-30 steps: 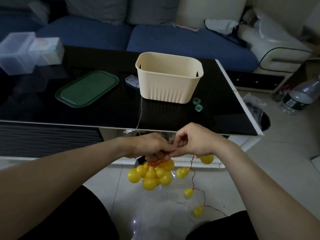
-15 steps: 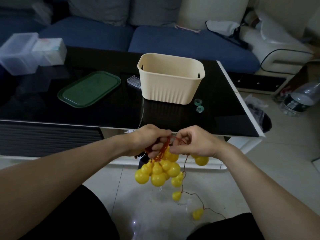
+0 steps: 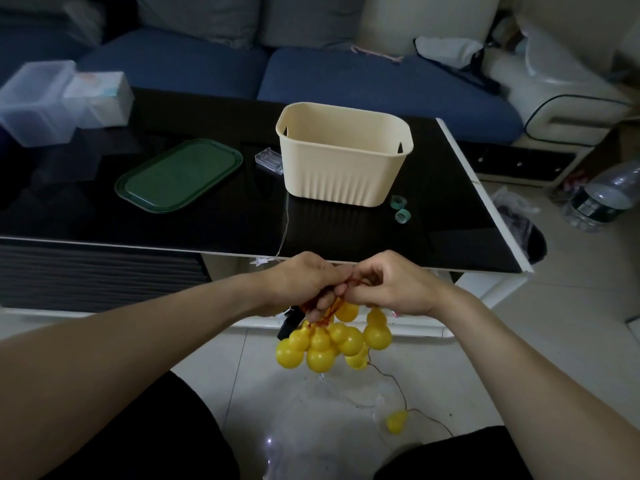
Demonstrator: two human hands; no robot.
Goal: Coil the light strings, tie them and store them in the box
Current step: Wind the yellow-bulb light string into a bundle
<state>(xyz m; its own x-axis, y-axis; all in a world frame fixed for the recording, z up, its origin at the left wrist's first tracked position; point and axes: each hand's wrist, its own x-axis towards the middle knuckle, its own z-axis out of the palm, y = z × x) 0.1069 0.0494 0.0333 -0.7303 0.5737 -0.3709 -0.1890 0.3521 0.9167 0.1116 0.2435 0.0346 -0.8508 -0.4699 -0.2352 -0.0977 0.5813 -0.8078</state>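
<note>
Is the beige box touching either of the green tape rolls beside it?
Apart. The head view shows dark table between the beige box and both green tape rolls.

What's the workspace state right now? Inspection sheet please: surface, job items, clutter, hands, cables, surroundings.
Surface: black glossy table, white edge.
Job's things: cluster of yellow bulbs on red wire, held below the table edge; beige box on the table, open; green lid to its left; two green tape rolls by the box.
Clutter: clear battery case; clear containers at far left.
Hands: left hand grips the gathered wire; right hand pinches the wire.
Cables: loose bulb trails on the floor; thin wire runs over the table edge.
Surroundings: blue sofa; water bottle on the tiled floor.
</note>
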